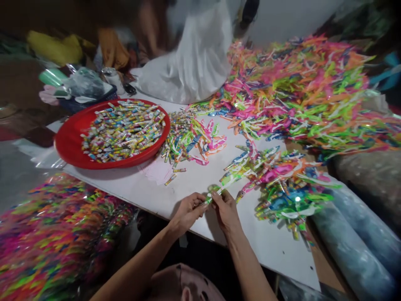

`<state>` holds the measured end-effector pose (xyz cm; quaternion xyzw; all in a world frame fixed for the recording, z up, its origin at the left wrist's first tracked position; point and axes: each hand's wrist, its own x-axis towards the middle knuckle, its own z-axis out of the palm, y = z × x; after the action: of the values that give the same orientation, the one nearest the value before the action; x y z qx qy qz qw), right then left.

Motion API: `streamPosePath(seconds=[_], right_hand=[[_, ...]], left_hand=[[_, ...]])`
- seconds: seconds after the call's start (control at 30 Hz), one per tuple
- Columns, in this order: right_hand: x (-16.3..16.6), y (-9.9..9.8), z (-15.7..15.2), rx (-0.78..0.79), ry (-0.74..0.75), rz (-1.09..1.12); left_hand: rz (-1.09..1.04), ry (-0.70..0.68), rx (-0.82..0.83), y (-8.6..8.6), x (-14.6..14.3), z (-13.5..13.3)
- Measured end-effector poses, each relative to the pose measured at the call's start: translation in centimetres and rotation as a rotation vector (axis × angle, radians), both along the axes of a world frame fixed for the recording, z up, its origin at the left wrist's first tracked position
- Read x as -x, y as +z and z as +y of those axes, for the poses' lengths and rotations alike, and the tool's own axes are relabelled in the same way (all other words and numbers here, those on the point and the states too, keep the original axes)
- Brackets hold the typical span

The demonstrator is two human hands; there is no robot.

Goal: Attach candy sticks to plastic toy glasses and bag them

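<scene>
My left hand [187, 212] and my right hand [226, 211] meet over the near edge of a white table [200, 179]. Both pinch a small green plastic toy with a wrapped candy stick [212, 193] between the fingertips. A red round tray [70, 142] at the left holds many small wrapped candy sticks [123, 129]. A small heap of candy sticks and plastic toy pieces [191, 140] lies beside the tray. To the right of my hands is a pile of finished bright packets [282, 184].
A huge heap of neon plastic pieces [307, 92] covers the far right. A white plastic bag [194, 58] stands at the back. Clear bags of coloured packets [53, 234] lie at the lower left. Rolled blue material [360, 238] lies at the right.
</scene>
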<state>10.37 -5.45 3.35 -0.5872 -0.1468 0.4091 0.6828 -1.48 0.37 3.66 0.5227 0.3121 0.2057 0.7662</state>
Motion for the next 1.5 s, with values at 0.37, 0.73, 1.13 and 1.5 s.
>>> streamPosePath(seconds=[0.37,0.73,1.13,1.5], right_hand=[[-3.4,0.4,-1.2,0.291,0.036,-0.717],[-1.1,3.2,-3.9,0.513,0.578,-1.394],[1.0,0.1,-3.5,0.02,0.149,-0.252],[-1.3,4.8,-0.5,-0.007,0.092,-0.489]], left_hand=[[0.154,0.052,-0.331,0.8,1.6,0.0],[0.296,-0.006,-0.49,4.0,0.6,2.9],[-0.111,0.236,0.068,2.4,-0.7,0.6],[0.106,-0.027,-0.219,1.7,1.2,1.0]])
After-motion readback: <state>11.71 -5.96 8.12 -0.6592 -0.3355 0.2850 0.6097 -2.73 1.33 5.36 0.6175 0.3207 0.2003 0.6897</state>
